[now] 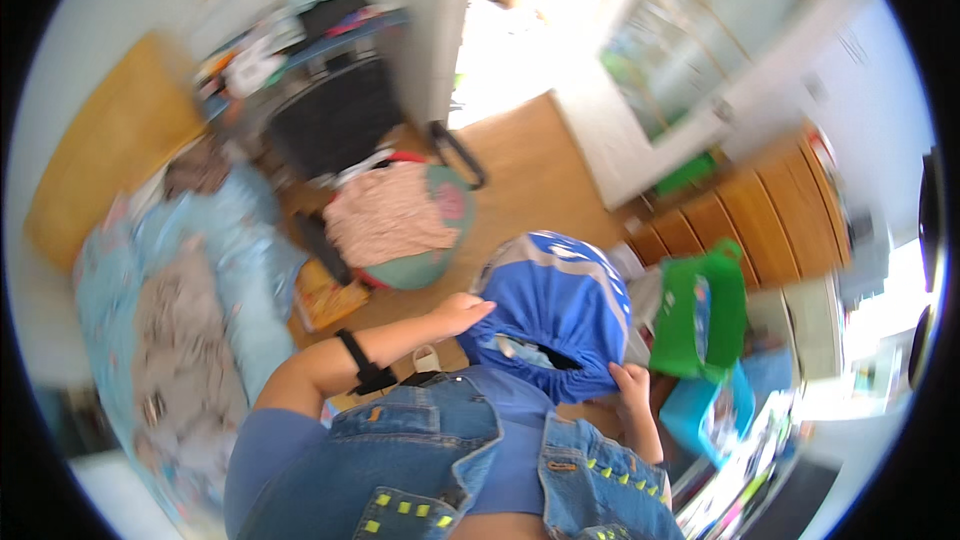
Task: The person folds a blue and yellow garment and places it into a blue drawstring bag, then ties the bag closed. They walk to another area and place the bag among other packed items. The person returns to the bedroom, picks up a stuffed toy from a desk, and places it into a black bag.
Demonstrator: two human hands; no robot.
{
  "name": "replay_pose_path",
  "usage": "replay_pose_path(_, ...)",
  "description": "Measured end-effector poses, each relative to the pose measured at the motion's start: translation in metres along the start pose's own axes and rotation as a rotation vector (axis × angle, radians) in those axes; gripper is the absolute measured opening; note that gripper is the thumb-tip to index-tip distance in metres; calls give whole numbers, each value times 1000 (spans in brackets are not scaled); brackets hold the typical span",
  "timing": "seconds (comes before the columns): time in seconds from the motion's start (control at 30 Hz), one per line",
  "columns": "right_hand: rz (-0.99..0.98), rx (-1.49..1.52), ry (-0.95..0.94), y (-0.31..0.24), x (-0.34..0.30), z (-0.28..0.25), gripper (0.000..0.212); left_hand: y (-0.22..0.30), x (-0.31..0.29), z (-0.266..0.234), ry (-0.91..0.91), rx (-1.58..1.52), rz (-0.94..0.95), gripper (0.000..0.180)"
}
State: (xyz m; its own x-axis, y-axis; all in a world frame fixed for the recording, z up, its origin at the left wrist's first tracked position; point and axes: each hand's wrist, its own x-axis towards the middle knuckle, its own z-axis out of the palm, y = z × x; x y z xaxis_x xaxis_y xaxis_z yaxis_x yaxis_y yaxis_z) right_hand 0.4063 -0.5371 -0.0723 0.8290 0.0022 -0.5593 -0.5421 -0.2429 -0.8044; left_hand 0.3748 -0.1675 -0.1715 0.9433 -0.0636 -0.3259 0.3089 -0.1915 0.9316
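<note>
Left hand [463,314] — blue bag [555,310], pale contents [520,349]

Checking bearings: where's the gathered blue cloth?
Head view: the gathered blue cloth is right of centre, between left hand and right hand, left of the green bin.

I can't make out what the blue gathered cloth [560,290] at centre holds; its puckered opening hides most of it. The denim vest [600,480] covers part of the forearm below the right hand [632,385]. Glare swallows the room beyond the doorway [510,40], top centre. Upper left, the heaped clothes [265,55] blur together; at far right, the round rim crops a dark object [932,205].
</note>
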Motion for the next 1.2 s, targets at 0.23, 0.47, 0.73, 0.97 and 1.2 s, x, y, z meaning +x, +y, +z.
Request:
replay_pose_path(0.23,-140,116,173,34,47,-48,36,10,108,37,-337,-92,-172,40)
replay_pose_path(0.47,-114,283,282,-16,168,-128,37,75,264,93,-343,-118,-105,42)
replay_pose_path(0.73,-160,153,168,-79,291,-146,44,129,344,59,-251,-111,-132,42)
replay_pose_path(0.97,-147,106,62,-167,450,-118,38,130,474,-7,-184,-128,-232,43)
replay_pose_path(1.2,-192,62,12,-315,621,-58,38,157,650,-112,-95,36,-179,48)
